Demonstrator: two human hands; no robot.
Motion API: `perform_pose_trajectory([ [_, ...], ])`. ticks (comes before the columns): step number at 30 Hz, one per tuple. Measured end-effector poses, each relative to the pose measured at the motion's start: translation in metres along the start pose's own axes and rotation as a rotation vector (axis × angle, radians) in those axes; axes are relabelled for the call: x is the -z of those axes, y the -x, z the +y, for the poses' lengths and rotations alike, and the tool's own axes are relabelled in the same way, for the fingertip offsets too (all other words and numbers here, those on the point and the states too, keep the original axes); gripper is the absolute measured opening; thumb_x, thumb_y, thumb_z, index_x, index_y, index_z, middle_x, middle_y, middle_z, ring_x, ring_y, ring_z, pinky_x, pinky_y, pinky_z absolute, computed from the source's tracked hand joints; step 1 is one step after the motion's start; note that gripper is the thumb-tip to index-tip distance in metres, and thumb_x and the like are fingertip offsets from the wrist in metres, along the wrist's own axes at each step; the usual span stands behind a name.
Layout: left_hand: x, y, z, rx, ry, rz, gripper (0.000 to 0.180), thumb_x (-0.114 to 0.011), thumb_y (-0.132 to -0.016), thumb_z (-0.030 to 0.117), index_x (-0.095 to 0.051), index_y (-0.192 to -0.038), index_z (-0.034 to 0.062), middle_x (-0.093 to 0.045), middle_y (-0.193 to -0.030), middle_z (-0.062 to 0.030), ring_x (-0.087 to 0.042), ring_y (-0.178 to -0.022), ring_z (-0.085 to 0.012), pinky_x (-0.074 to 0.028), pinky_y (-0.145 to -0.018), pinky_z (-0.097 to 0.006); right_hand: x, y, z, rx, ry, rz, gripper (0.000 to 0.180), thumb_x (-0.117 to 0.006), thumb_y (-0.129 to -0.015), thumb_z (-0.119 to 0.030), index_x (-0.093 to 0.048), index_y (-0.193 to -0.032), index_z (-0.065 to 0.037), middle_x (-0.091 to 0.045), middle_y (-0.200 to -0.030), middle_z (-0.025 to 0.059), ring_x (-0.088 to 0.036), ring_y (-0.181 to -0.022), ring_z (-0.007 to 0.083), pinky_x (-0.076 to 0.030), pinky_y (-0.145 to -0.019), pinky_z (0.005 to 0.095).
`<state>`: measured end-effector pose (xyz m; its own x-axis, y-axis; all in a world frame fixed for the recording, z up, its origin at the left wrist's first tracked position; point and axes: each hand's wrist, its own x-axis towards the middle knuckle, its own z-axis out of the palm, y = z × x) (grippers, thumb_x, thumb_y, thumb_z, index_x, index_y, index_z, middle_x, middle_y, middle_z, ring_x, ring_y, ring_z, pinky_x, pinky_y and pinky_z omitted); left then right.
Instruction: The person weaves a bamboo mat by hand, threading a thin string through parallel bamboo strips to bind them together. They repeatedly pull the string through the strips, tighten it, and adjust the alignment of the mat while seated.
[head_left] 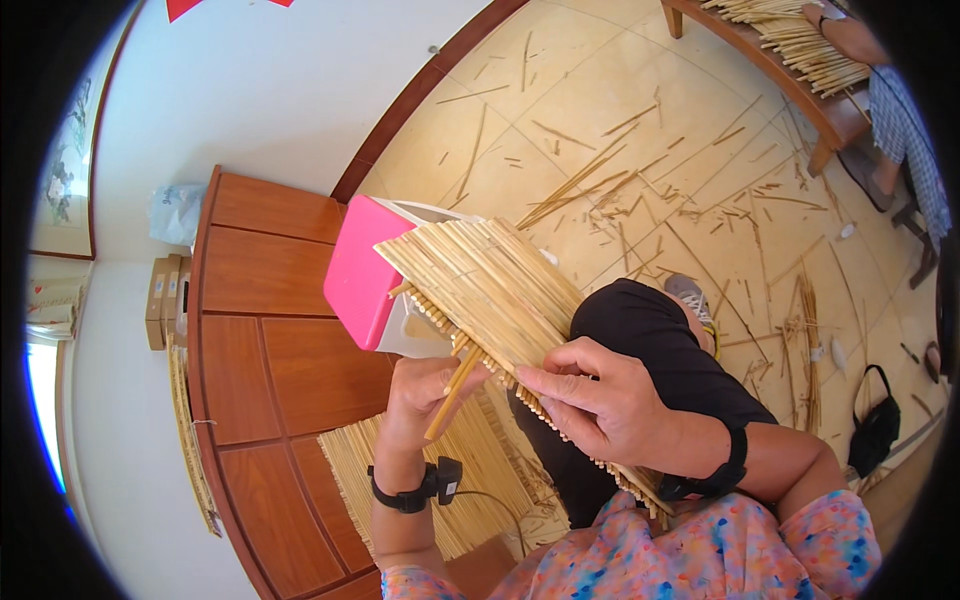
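Observation:
A mat of straw-coloured stalks [490, 285] lies slanted across my lap, its stalk ends making a ragged lower-left edge. My right hand [600, 395] pinches that edge between thumb and bent fingers. Just to its left, my left hand [425, 395] is closed at the same edge, partly hidden under the mat. A couple of loose-ended stalks [455, 390] stick out past the edge beside my left fingers. Whether those fingers grip these stalks or only the mat's edge is hard to make out.
A pink-and-white bin [365, 270] stands behind the mat, against a brown wooden cabinet [270, 270]. Another stalk mat [365, 455] lies low at the left. Stalk scraps [620, 195] litter the tiled floor. At the far right, a person's hand [850, 40] rests by stalks on a wooden bench [825, 110].

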<state>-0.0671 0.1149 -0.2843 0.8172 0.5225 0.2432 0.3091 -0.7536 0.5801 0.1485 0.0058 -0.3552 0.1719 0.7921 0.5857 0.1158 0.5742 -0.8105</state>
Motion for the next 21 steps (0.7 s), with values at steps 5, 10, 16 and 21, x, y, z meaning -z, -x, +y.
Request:
perform_pose_trajectory([
  [5, -0.008, 0.003, 0.016, 0.082, 0.0, 0.065, 0.025, -0.07, -0.084, -0.007, -0.074, -0.106, 0.0041, -0.066, -0.071, -0.0068, -0.06, -0.055, -0.0169, -0.046, -0.052, -0.026, 0.0, 0.0, 0.001, 0.017, 0.03, 0.005, 0.042, -0.07, -0.081, 0.006, -0.07, -0.121, -0.007, -0.062, -0.093, 0.0079, -0.062, -0.066, 0.0165, -0.051, -0.056, 0.0269],
  [10, -0.006, 0.012, 0.014, 0.131, 0.047, 0.036, 0.027, -0.069, -0.084, -0.006, -0.073, -0.11, 0.002, -0.066, -0.071, -0.0083, -0.061, -0.055, -0.0173, -0.046, -0.052, -0.026, 0.0, -0.002, -0.001, 0.021, 0.068, -0.028, 0.042, -0.07, -0.08, 0.007, -0.07, -0.121, -0.006, -0.062, -0.094, 0.0085, -0.063, -0.066, 0.0166, -0.051, -0.057, 0.0265],
  [16, -0.003, 0.005, 0.012, 0.109, 0.094, -0.009, 0.033, -0.067, -0.085, -0.007, -0.072, -0.116, 0.0031, -0.065, -0.07, -0.0097, -0.061, -0.055, -0.0188, -0.046, -0.053, -0.028, 0.002, -0.006, -0.004, 0.015, 0.11, -0.057, 0.042, -0.07, -0.08, 0.006, -0.069, -0.12, -0.004, -0.063, -0.096, 0.0106, -0.064, -0.07, 0.0205, -0.053, -0.06, 0.0297],
  [21, 0.0, 0.003, 0.013, 0.065, 0.146, -0.011, 0.039, -0.066, -0.085, -0.008, -0.07, -0.122, 0.004, -0.065, -0.07, -0.0129, -0.062, -0.055, -0.0219, -0.047, -0.054, -0.03, 0.0, -0.007, -0.006, 0.041, 0.171, -0.053, 0.042, -0.071, -0.079, 0.007, -0.068, -0.12, -0.004, -0.063, -0.095, 0.0112, -0.065, -0.072, 0.0226, -0.054, -0.061, 0.0308],
])
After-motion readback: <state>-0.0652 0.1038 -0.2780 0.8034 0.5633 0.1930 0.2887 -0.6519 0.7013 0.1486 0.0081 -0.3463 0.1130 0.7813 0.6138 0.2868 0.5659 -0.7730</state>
